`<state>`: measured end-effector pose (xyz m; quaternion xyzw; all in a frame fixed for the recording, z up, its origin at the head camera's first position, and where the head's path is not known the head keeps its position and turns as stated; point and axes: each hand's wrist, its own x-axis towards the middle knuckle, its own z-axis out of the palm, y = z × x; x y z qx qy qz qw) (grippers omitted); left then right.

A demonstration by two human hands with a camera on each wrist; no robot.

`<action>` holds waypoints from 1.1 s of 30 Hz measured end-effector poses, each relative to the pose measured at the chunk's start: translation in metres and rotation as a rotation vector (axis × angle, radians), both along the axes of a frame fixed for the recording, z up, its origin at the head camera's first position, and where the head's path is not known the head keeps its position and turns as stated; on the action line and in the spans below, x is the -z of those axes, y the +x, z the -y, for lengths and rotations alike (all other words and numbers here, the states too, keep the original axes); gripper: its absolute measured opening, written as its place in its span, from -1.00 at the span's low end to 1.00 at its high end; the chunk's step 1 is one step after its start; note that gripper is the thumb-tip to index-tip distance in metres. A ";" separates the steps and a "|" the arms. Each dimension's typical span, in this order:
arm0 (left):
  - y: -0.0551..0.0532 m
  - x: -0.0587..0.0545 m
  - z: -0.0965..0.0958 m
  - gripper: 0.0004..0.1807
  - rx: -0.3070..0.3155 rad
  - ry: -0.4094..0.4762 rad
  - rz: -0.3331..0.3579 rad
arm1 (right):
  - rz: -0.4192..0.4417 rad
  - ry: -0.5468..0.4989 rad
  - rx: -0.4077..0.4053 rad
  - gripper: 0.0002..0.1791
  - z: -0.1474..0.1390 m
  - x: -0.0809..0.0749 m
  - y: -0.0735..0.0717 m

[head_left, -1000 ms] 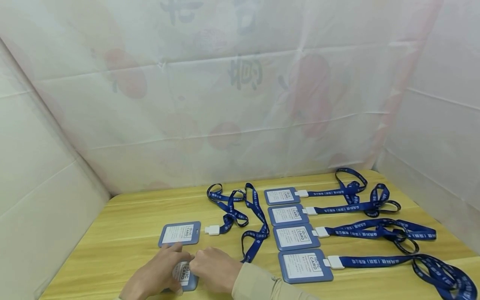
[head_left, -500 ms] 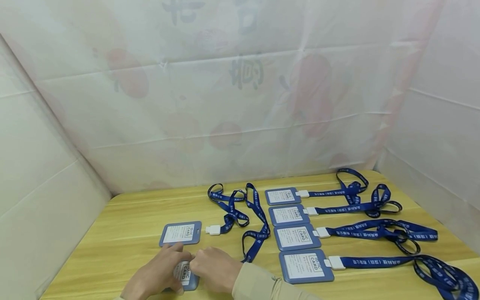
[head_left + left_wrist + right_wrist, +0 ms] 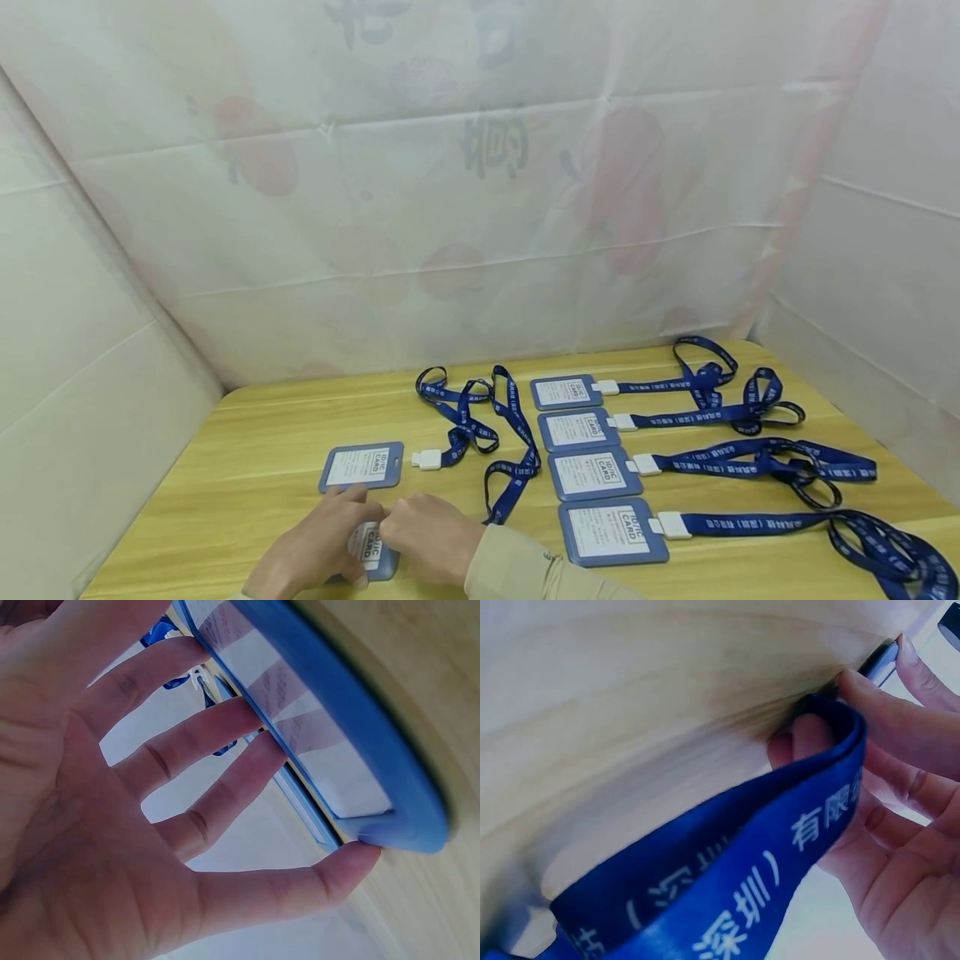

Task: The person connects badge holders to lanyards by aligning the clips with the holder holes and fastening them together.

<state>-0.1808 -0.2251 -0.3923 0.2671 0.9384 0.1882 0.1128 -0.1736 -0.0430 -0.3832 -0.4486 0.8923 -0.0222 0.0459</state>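
Observation:
A blue badge holder (image 3: 382,565) with a white card lies at the table's near edge, partly hidden by both hands. My left hand (image 3: 315,533) holds it by its edges; in the left wrist view, spread fingertips touch the rim of the same badge holder (image 3: 375,742). At its right end, my right hand (image 3: 431,537) has curled fingers. A dark blue lanyard (image 3: 757,885) with white lettering loops at those fingers in the right wrist view, and the fingers pinch its end, which is hidden. Behind the right hand, the lanyard (image 3: 516,467) runs away across the table.
Another badge holder (image 3: 362,467) lies just beyond, with the white clip (image 3: 429,459) of a separate lanyard (image 3: 461,425) close to its slot. Several badge holders (image 3: 611,533) with lanyards attached form a column on the right. A white cloth wall (image 3: 420,208) stands behind the wooden table (image 3: 210,475).
Both hands stay at the badge holder almost unmoved. The head view has shifted very slightly.

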 end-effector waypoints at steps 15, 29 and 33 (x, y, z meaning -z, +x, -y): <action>-0.001 0.001 0.001 -0.37 0.014 0.017 -0.015 | -0.022 0.000 0.006 -0.76 0.000 0.000 0.001; 0.000 0.001 0.002 -0.36 0.018 0.022 -0.031 | -0.031 0.010 0.010 -0.75 0.002 -0.001 0.002; 0.000 0.001 0.002 -0.35 0.019 0.024 -0.029 | -0.016 0.009 0.019 -0.72 0.002 -0.001 0.002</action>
